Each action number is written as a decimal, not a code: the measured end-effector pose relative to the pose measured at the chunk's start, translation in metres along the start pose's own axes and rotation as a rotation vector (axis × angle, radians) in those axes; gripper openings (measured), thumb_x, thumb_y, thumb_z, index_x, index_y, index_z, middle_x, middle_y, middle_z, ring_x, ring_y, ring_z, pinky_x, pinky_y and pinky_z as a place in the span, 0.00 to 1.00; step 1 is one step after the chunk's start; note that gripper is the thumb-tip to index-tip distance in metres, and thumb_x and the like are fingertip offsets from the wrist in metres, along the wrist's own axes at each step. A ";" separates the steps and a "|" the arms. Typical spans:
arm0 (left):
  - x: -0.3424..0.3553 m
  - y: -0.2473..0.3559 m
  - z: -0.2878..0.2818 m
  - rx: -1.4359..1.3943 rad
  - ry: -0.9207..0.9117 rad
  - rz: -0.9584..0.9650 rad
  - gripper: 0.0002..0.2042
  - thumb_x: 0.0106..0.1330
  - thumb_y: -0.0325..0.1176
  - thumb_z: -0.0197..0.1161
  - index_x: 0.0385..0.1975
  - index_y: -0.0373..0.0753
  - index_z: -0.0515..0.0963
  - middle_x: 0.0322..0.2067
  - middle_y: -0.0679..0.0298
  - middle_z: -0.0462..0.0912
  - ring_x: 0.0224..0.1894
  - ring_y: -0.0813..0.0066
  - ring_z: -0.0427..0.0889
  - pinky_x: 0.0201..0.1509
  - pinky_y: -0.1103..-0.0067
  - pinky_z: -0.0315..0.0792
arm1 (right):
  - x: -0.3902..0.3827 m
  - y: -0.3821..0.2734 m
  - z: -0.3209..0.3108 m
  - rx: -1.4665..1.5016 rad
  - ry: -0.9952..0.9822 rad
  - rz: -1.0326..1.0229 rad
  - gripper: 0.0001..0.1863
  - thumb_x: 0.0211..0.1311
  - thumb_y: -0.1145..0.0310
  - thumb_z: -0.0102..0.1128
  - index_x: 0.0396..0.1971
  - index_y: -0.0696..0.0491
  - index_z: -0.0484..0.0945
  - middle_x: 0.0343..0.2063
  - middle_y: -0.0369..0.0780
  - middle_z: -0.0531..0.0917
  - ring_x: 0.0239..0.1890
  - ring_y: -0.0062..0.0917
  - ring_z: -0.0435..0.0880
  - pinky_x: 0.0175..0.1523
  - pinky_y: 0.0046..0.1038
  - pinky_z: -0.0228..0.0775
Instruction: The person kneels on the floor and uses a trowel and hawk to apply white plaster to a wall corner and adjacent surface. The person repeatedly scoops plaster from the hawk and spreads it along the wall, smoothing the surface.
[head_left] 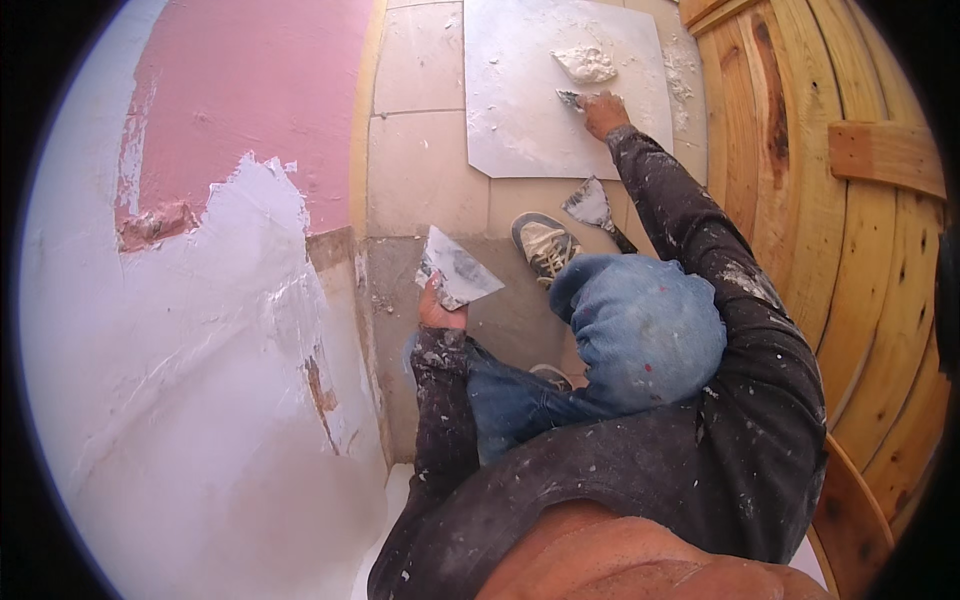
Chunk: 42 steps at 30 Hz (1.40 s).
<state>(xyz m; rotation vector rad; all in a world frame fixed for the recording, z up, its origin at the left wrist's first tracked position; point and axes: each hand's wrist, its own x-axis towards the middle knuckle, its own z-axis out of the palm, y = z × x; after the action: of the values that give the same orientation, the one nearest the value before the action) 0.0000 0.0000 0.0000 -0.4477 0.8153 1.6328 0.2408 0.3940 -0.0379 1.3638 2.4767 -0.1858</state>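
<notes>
My left hand (441, 308) is closed on a wide putty knife (462, 268), its broad blade smeared with white and grey filler and pointing away from me. My right hand (604, 116) reaches over a pale board (512, 140) on the floor and grips a smaller putty knife (570, 99), whose handle is mostly hidden by the fingers. Just beyond that blade sits a heap of white filler (586, 66). Another putty knife (590, 204), with a dark handle, lies on the tiles beside the board's near edge.
On the left, a wall carries white filler (200, 350) over pink paint (260, 110), with chipped patches low down. A wooden plank door (790, 180) stands along the right. My bent knee in jeans (640, 330) and my shoe (546, 247) are between the hands.
</notes>
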 end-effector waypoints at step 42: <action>0.012 0.032 0.165 0.318 -0.692 0.093 0.19 0.65 0.30 0.51 0.55 0.33 0.64 0.49 0.59 0.74 0.51 0.70 0.75 0.53 0.73 0.72 | -0.181 -0.037 -0.210 0.709 0.496 -0.341 0.11 0.57 0.75 0.55 0.40 0.56 0.80 0.44 0.48 0.77 0.46 0.36 0.76 0.52 0.32 0.66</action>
<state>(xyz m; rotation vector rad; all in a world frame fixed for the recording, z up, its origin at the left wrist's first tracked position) -0.0095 0.1245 0.1126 0.3747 0.5500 1.5541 0.2580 0.2832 0.2180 1.3149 3.2375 -0.9910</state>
